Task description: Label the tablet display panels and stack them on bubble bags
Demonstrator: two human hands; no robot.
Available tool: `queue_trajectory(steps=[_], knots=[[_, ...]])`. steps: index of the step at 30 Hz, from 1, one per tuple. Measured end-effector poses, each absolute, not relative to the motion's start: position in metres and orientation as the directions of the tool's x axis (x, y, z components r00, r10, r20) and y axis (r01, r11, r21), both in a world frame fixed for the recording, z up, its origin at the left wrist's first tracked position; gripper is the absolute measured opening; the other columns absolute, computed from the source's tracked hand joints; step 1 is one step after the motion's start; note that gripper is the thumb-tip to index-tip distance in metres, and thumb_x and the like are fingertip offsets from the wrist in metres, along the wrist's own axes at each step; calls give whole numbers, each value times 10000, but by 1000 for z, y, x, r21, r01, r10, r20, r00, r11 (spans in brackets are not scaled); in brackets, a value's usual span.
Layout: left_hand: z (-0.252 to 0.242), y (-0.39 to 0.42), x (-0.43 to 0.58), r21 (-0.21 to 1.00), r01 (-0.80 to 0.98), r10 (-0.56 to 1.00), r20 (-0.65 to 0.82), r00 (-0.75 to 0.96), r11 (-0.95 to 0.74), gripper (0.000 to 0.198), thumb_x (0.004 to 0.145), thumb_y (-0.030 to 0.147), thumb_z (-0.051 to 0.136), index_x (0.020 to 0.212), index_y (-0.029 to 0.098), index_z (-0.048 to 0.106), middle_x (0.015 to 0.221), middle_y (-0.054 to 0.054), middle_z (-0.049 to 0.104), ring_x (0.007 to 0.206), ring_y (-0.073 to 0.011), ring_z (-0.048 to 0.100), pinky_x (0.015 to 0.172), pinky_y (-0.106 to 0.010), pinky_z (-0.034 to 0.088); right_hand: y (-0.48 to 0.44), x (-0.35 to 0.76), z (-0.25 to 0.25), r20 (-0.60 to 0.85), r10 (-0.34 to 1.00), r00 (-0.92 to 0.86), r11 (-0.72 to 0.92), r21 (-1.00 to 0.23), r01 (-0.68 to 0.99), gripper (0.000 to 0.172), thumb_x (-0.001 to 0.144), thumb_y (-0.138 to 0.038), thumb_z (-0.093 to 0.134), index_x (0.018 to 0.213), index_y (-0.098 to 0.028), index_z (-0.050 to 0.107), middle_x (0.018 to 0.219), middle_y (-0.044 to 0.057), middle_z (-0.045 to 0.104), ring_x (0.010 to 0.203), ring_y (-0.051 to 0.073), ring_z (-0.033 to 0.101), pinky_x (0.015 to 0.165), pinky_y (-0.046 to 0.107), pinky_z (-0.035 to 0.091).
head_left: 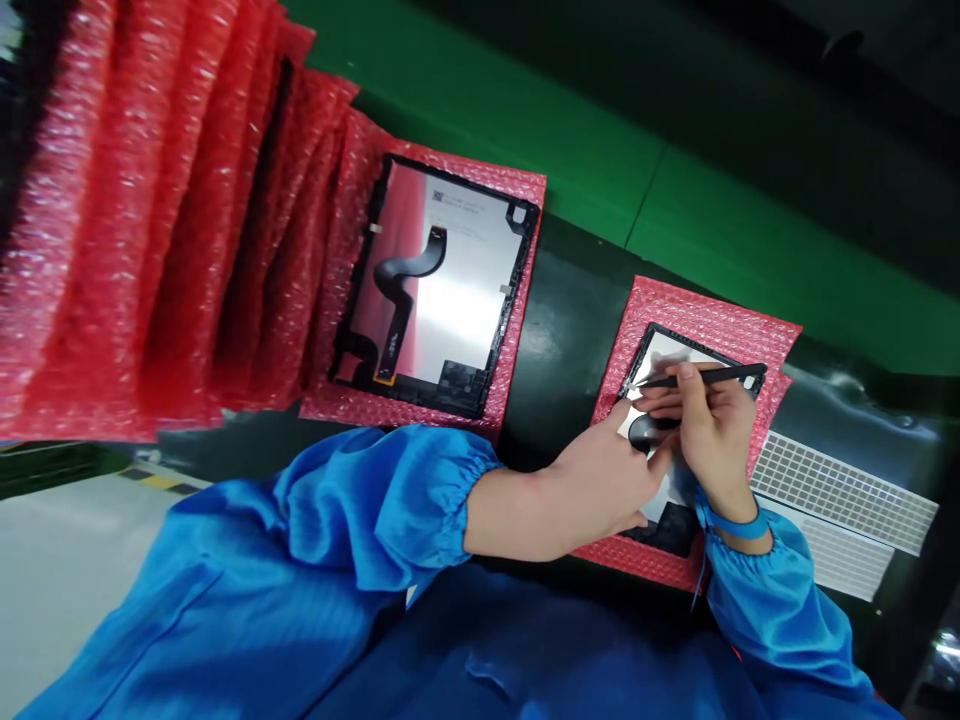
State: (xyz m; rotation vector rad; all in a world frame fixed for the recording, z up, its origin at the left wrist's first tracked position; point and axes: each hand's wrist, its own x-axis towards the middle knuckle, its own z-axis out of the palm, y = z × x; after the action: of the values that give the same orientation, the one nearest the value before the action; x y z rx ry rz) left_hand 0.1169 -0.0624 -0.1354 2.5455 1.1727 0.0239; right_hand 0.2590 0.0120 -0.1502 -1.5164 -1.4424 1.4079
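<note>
My right hand (716,430) pinches a pair of black tweezers (727,374), the tips pointing left at the panel's left edge. Under both hands lies a display panel (679,485) with a silvery back and black frame, partly covered by my fingers. My left hand (592,485) rests over its left side, thumb and index finger apart, the index fingertip close to the tweezer tips. Part of a black flex cable (643,432) shows between the hands. Beneath the panel is a pink bubble-wrap sheet (705,305).
A second display panel (465,310) with a curved black flex cable lies on pink bubble wrap (514,370) to the left. Several pink bubble-wrap pouches (180,250) stand in a row at far left. Sheets of small pale stickers (844,490) lie at right on the green bench (577,150).
</note>
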Motion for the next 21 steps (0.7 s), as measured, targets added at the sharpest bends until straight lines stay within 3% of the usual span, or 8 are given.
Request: queue_trajectory(steps=[13, 21], knots=[[-136, -49, 104, 347, 697, 715, -99, 692, -627, 905, 835, 822, 732, 1334, 67, 700, 794, -118, 814, 732, -334, 774, 1177, -577, 363, 12, 258, -152, -302, 935, -186, -242, -927, 285, 395, 984, -614, 708, 992, -220, 729, 702, 8, 772, 594, 177, 780, 543, 266, 656], [-140, -48, 101, 339, 676, 701, -63, 711, -655, 972, 849, 831, 705, 1425, 49, 657, 831, -142, 817, 877, -344, 786, 1189, -556, 351, 15, 258, -152, -277, 946, -168, -249, -953, 170, 430, 959, -660, 712, 947, -231, 700, 689, -4, 762, 546, 171, 764, 503, 262, 644]])
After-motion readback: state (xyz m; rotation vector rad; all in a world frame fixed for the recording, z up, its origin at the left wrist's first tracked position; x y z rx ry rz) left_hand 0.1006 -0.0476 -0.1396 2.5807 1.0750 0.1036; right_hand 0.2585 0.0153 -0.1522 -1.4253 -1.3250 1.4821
